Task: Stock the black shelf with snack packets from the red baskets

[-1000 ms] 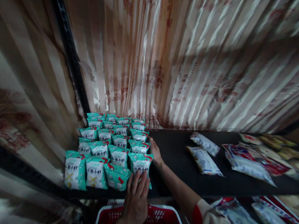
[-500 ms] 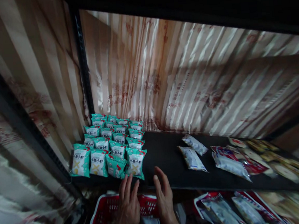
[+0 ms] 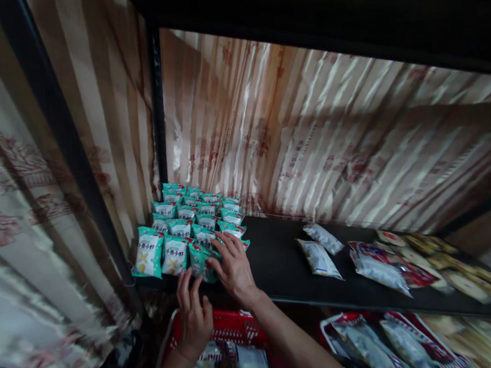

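Observation:
Several teal snack packets (image 3: 149,258) stand in rows at the left end of a black shelf (image 3: 277,266). My right hand (image 3: 234,265) lies over the front-right packet of the block, fingers spread across its top and thumb on its left side. My left hand (image 3: 193,314) is just below the shelf's front edge. Its fingers are stretched upward and apart, their tips touching the foot of a front-row teal packet (image 3: 200,258). Neither hand has lifted anything.
A red plastic basket (image 3: 235,325) with packets in it sits below my hands. Pale and red snack bags (image 3: 319,257) (image 3: 380,270) lie further right on the shelf, and more bags (image 3: 368,344) lie on the level below. A striped shiny sheet (image 3: 310,145) backs the shelf; a black upright (image 3: 65,136) stands at left.
Both hands have come up from over the basket to the front of the teal block. My right hand now covers the front-right packet. The view has shifted slightly left.

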Motion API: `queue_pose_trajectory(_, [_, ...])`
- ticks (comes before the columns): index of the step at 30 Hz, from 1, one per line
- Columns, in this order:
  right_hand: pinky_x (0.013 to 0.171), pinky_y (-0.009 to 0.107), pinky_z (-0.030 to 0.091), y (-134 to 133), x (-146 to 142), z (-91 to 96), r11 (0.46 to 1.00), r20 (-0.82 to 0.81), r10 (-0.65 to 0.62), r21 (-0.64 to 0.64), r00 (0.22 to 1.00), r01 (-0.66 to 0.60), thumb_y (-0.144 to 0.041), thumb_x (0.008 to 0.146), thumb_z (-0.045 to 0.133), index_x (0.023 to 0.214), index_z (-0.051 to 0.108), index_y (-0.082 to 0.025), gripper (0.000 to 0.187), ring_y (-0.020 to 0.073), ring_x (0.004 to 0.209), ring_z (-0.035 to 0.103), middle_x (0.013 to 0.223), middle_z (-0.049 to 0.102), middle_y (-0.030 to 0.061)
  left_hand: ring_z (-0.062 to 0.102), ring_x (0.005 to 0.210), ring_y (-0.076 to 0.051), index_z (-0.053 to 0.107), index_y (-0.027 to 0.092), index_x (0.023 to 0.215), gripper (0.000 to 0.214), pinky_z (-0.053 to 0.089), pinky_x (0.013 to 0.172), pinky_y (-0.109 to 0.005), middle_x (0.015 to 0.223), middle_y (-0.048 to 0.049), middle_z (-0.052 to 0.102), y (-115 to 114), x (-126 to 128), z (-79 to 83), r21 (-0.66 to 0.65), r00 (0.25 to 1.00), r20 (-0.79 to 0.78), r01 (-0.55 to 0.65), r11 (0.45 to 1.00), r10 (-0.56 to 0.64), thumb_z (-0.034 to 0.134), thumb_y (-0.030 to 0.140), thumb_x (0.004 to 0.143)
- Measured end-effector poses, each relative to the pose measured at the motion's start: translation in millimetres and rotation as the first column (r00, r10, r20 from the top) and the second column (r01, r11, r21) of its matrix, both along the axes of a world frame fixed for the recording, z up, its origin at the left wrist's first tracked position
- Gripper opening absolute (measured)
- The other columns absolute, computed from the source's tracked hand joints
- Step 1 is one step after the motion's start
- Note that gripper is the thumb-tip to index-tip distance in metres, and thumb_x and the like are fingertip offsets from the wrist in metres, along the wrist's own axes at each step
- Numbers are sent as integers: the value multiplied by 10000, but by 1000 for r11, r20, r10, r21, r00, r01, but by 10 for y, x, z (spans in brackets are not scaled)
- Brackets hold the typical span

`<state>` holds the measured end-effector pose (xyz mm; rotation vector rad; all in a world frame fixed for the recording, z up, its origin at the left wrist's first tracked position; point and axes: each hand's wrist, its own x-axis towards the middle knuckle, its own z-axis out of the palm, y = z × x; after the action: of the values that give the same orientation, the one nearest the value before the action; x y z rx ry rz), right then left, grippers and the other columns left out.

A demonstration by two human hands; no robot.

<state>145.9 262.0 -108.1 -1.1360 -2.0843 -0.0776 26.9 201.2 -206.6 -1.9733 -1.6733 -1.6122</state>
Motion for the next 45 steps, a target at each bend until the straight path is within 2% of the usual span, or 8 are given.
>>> queue_pose_trajectory(3, [986,478,413,129,-44,-18,998,40,-59,-14,997,60,-297,871,515,1196,571,-165,354,278,1227,389,1242,562,126,235,1353,-262,440,131,1221,416,339,1051,-467,1373,-144,350,0,-4,16,-29,998,-44,36,999,-37,385,50,816])
queue_pose_trajectory(8, [975,475,415,230,-22,-68,993,67,-116,-7,991,117,-281,885,480,1037,664,-157,269,283,1191,407,1178,593,131,204,1372,-259,405,123,1288,495,346,1050,-458,1414,-144,328,19,2,13,-68,990,-120,71,995,-79,376,33,802])
queue_pose_trajectory(14, [970,457,418,262,-51,-145,989,73,-143,-13,987,145,-257,901,445,942,700,-169,273,279,1190,405,1151,608,124,162,1388,-276,362,114,1338,573,347,1053,-475,1478,-149,245,63,7,-111,-112,973,-173,136,984,-154,356,8,775])
queue_pose_trajectory(21, [987,466,407,192,-65,-183,990,69,-141,4,988,141,-303,902,454,1008,682,-169,285,279,1211,387,1205,570,125,142,1392,-293,360,97,1344,583,324,1064,-496,1511,-150,176,49,21,-241,-111,966,-208,135,985,-156,362,1,769])
queue_pose_trajectory(29, [997,485,391,171,-96,-205,987,58,-161,12,985,161,-329,888,478,1049,665,-158,300,287,1240,375,1231,553,145,145,1391,-297,376,97,1339,597,338,1046,-488,1516,-144,180,39,-7,-191,-52,961,-248,110,993,-119,370,1,750])
queue_pose_trajectory(34, [1025,471,358,132,-75,-241,991,87,-131,0,987,132,-318,901,453,1183,587,-161,350,269,1302,338,1324,507,128,114,1398,-306,393,116,1338,575,277,1073,-519,1499,-136,246,33,-17,-173,-33,954,-274,119,992,-123,388,39,769])
queue_pose_trajectory(40, [1045,470,310,98,-106,-135,993,121,-119,8,986,119,-325,913,432,1198,576,-183,349,257,1315,341,1325,523,103,133,1396,-299,382,124,1351,554,262,1081,-515,1506,-146,216,116,-5,-179,-45,953,-285,92,995,-101,415,80,800])
queue_pose_trajectory(45, [1013,417,353,334,-53,52,982,40,-187,-9,982,188,-328,911,443,1086,647,-187,303,238,1207,461,1164,636,86,129,1398,-286,304,135,1399,587,247,1094,-488,1492,-147,257,194,-6,-198,-52,938,-339,49,997,-63,434,102,827])
